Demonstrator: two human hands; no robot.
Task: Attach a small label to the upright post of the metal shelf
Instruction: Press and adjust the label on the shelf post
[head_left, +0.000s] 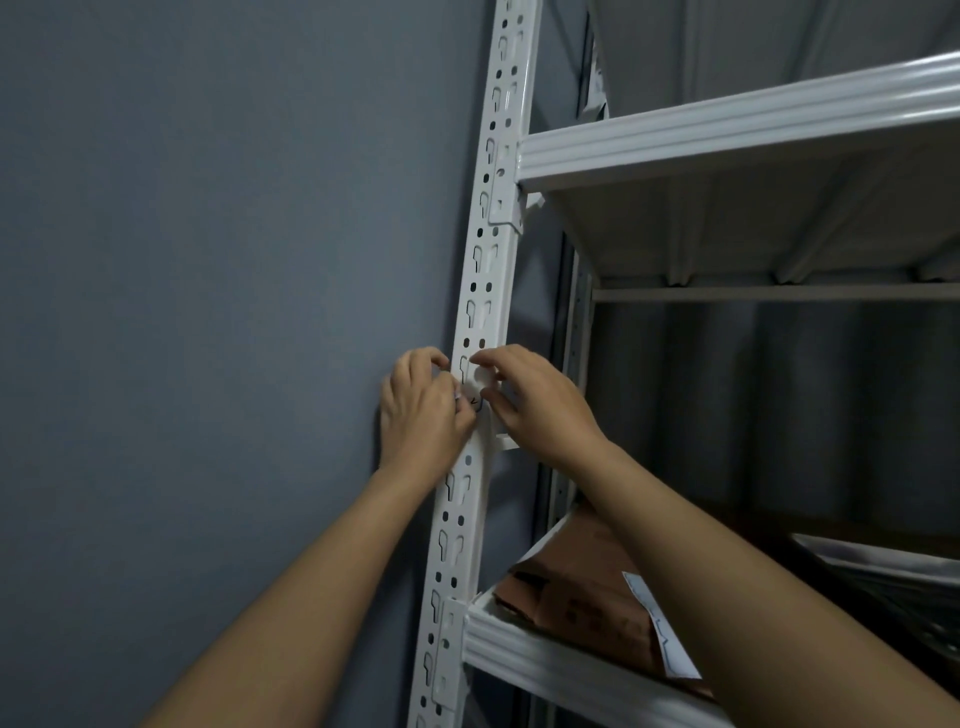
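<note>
Two bare hands, left hand and right hand, pinch a small white label against a white slotted post beside a grey wall.

Both arms reach up toward twelve o'clock. Left hand and right hand nearly meet, fingers curled, pinching something small between them.

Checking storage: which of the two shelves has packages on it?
The lower shelf, below the hands: brown packages lie on it. The upper shelf shows only its underside.
</note>
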